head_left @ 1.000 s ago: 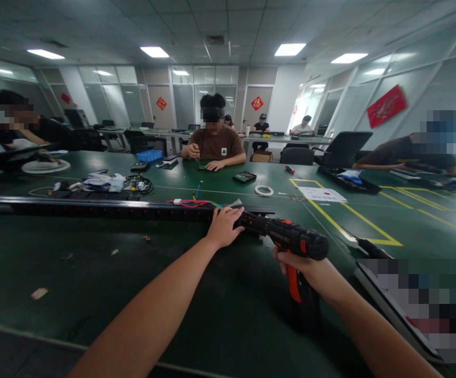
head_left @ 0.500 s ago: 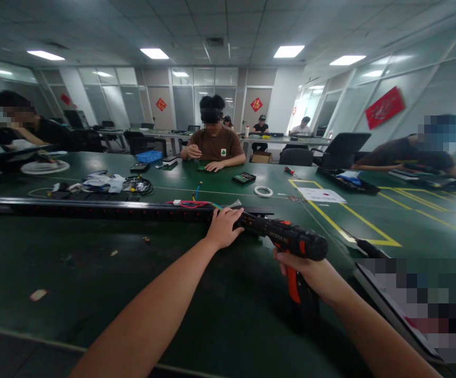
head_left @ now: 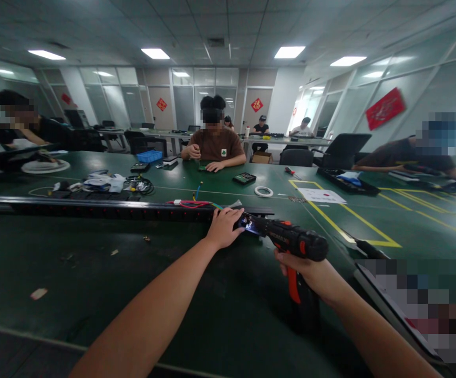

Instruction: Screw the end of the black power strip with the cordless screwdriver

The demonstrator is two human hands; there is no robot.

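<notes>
A long black power strip [head_left: 145,211], with a row of small red-marked openings, lies across the table. My left hand [head_left: 225,227] is closed round its right end, fingers over the top. Red, blue and yellow-green wires [head_left: 192,203] come out beside that hand. In my right hand [head_left: 304,268] is a black and orange cordless drill [head_left: 297,239], its nose pointing left at the strip's end. The drill's light shines on the end face by my left thumb. Whether the bit touches a screw there is too small to tell.
Small brass-coloured bits [head_left: 146,239] and a paper scrap [head_left: 39,293] lie on the green table [head_left: 94,325]. Behind the strip are a tangle of cables [head_left: 139,185], a white tape roll [head_left: 263,191] and a screwdriver [head_left: 292,172]. A co-worker [head_left: 216,142] sits opposite.
The drill's light has come on and brightens the strip's end. The drill has shifted very slightly to the right. My left hand has stayed in place.
</notes>
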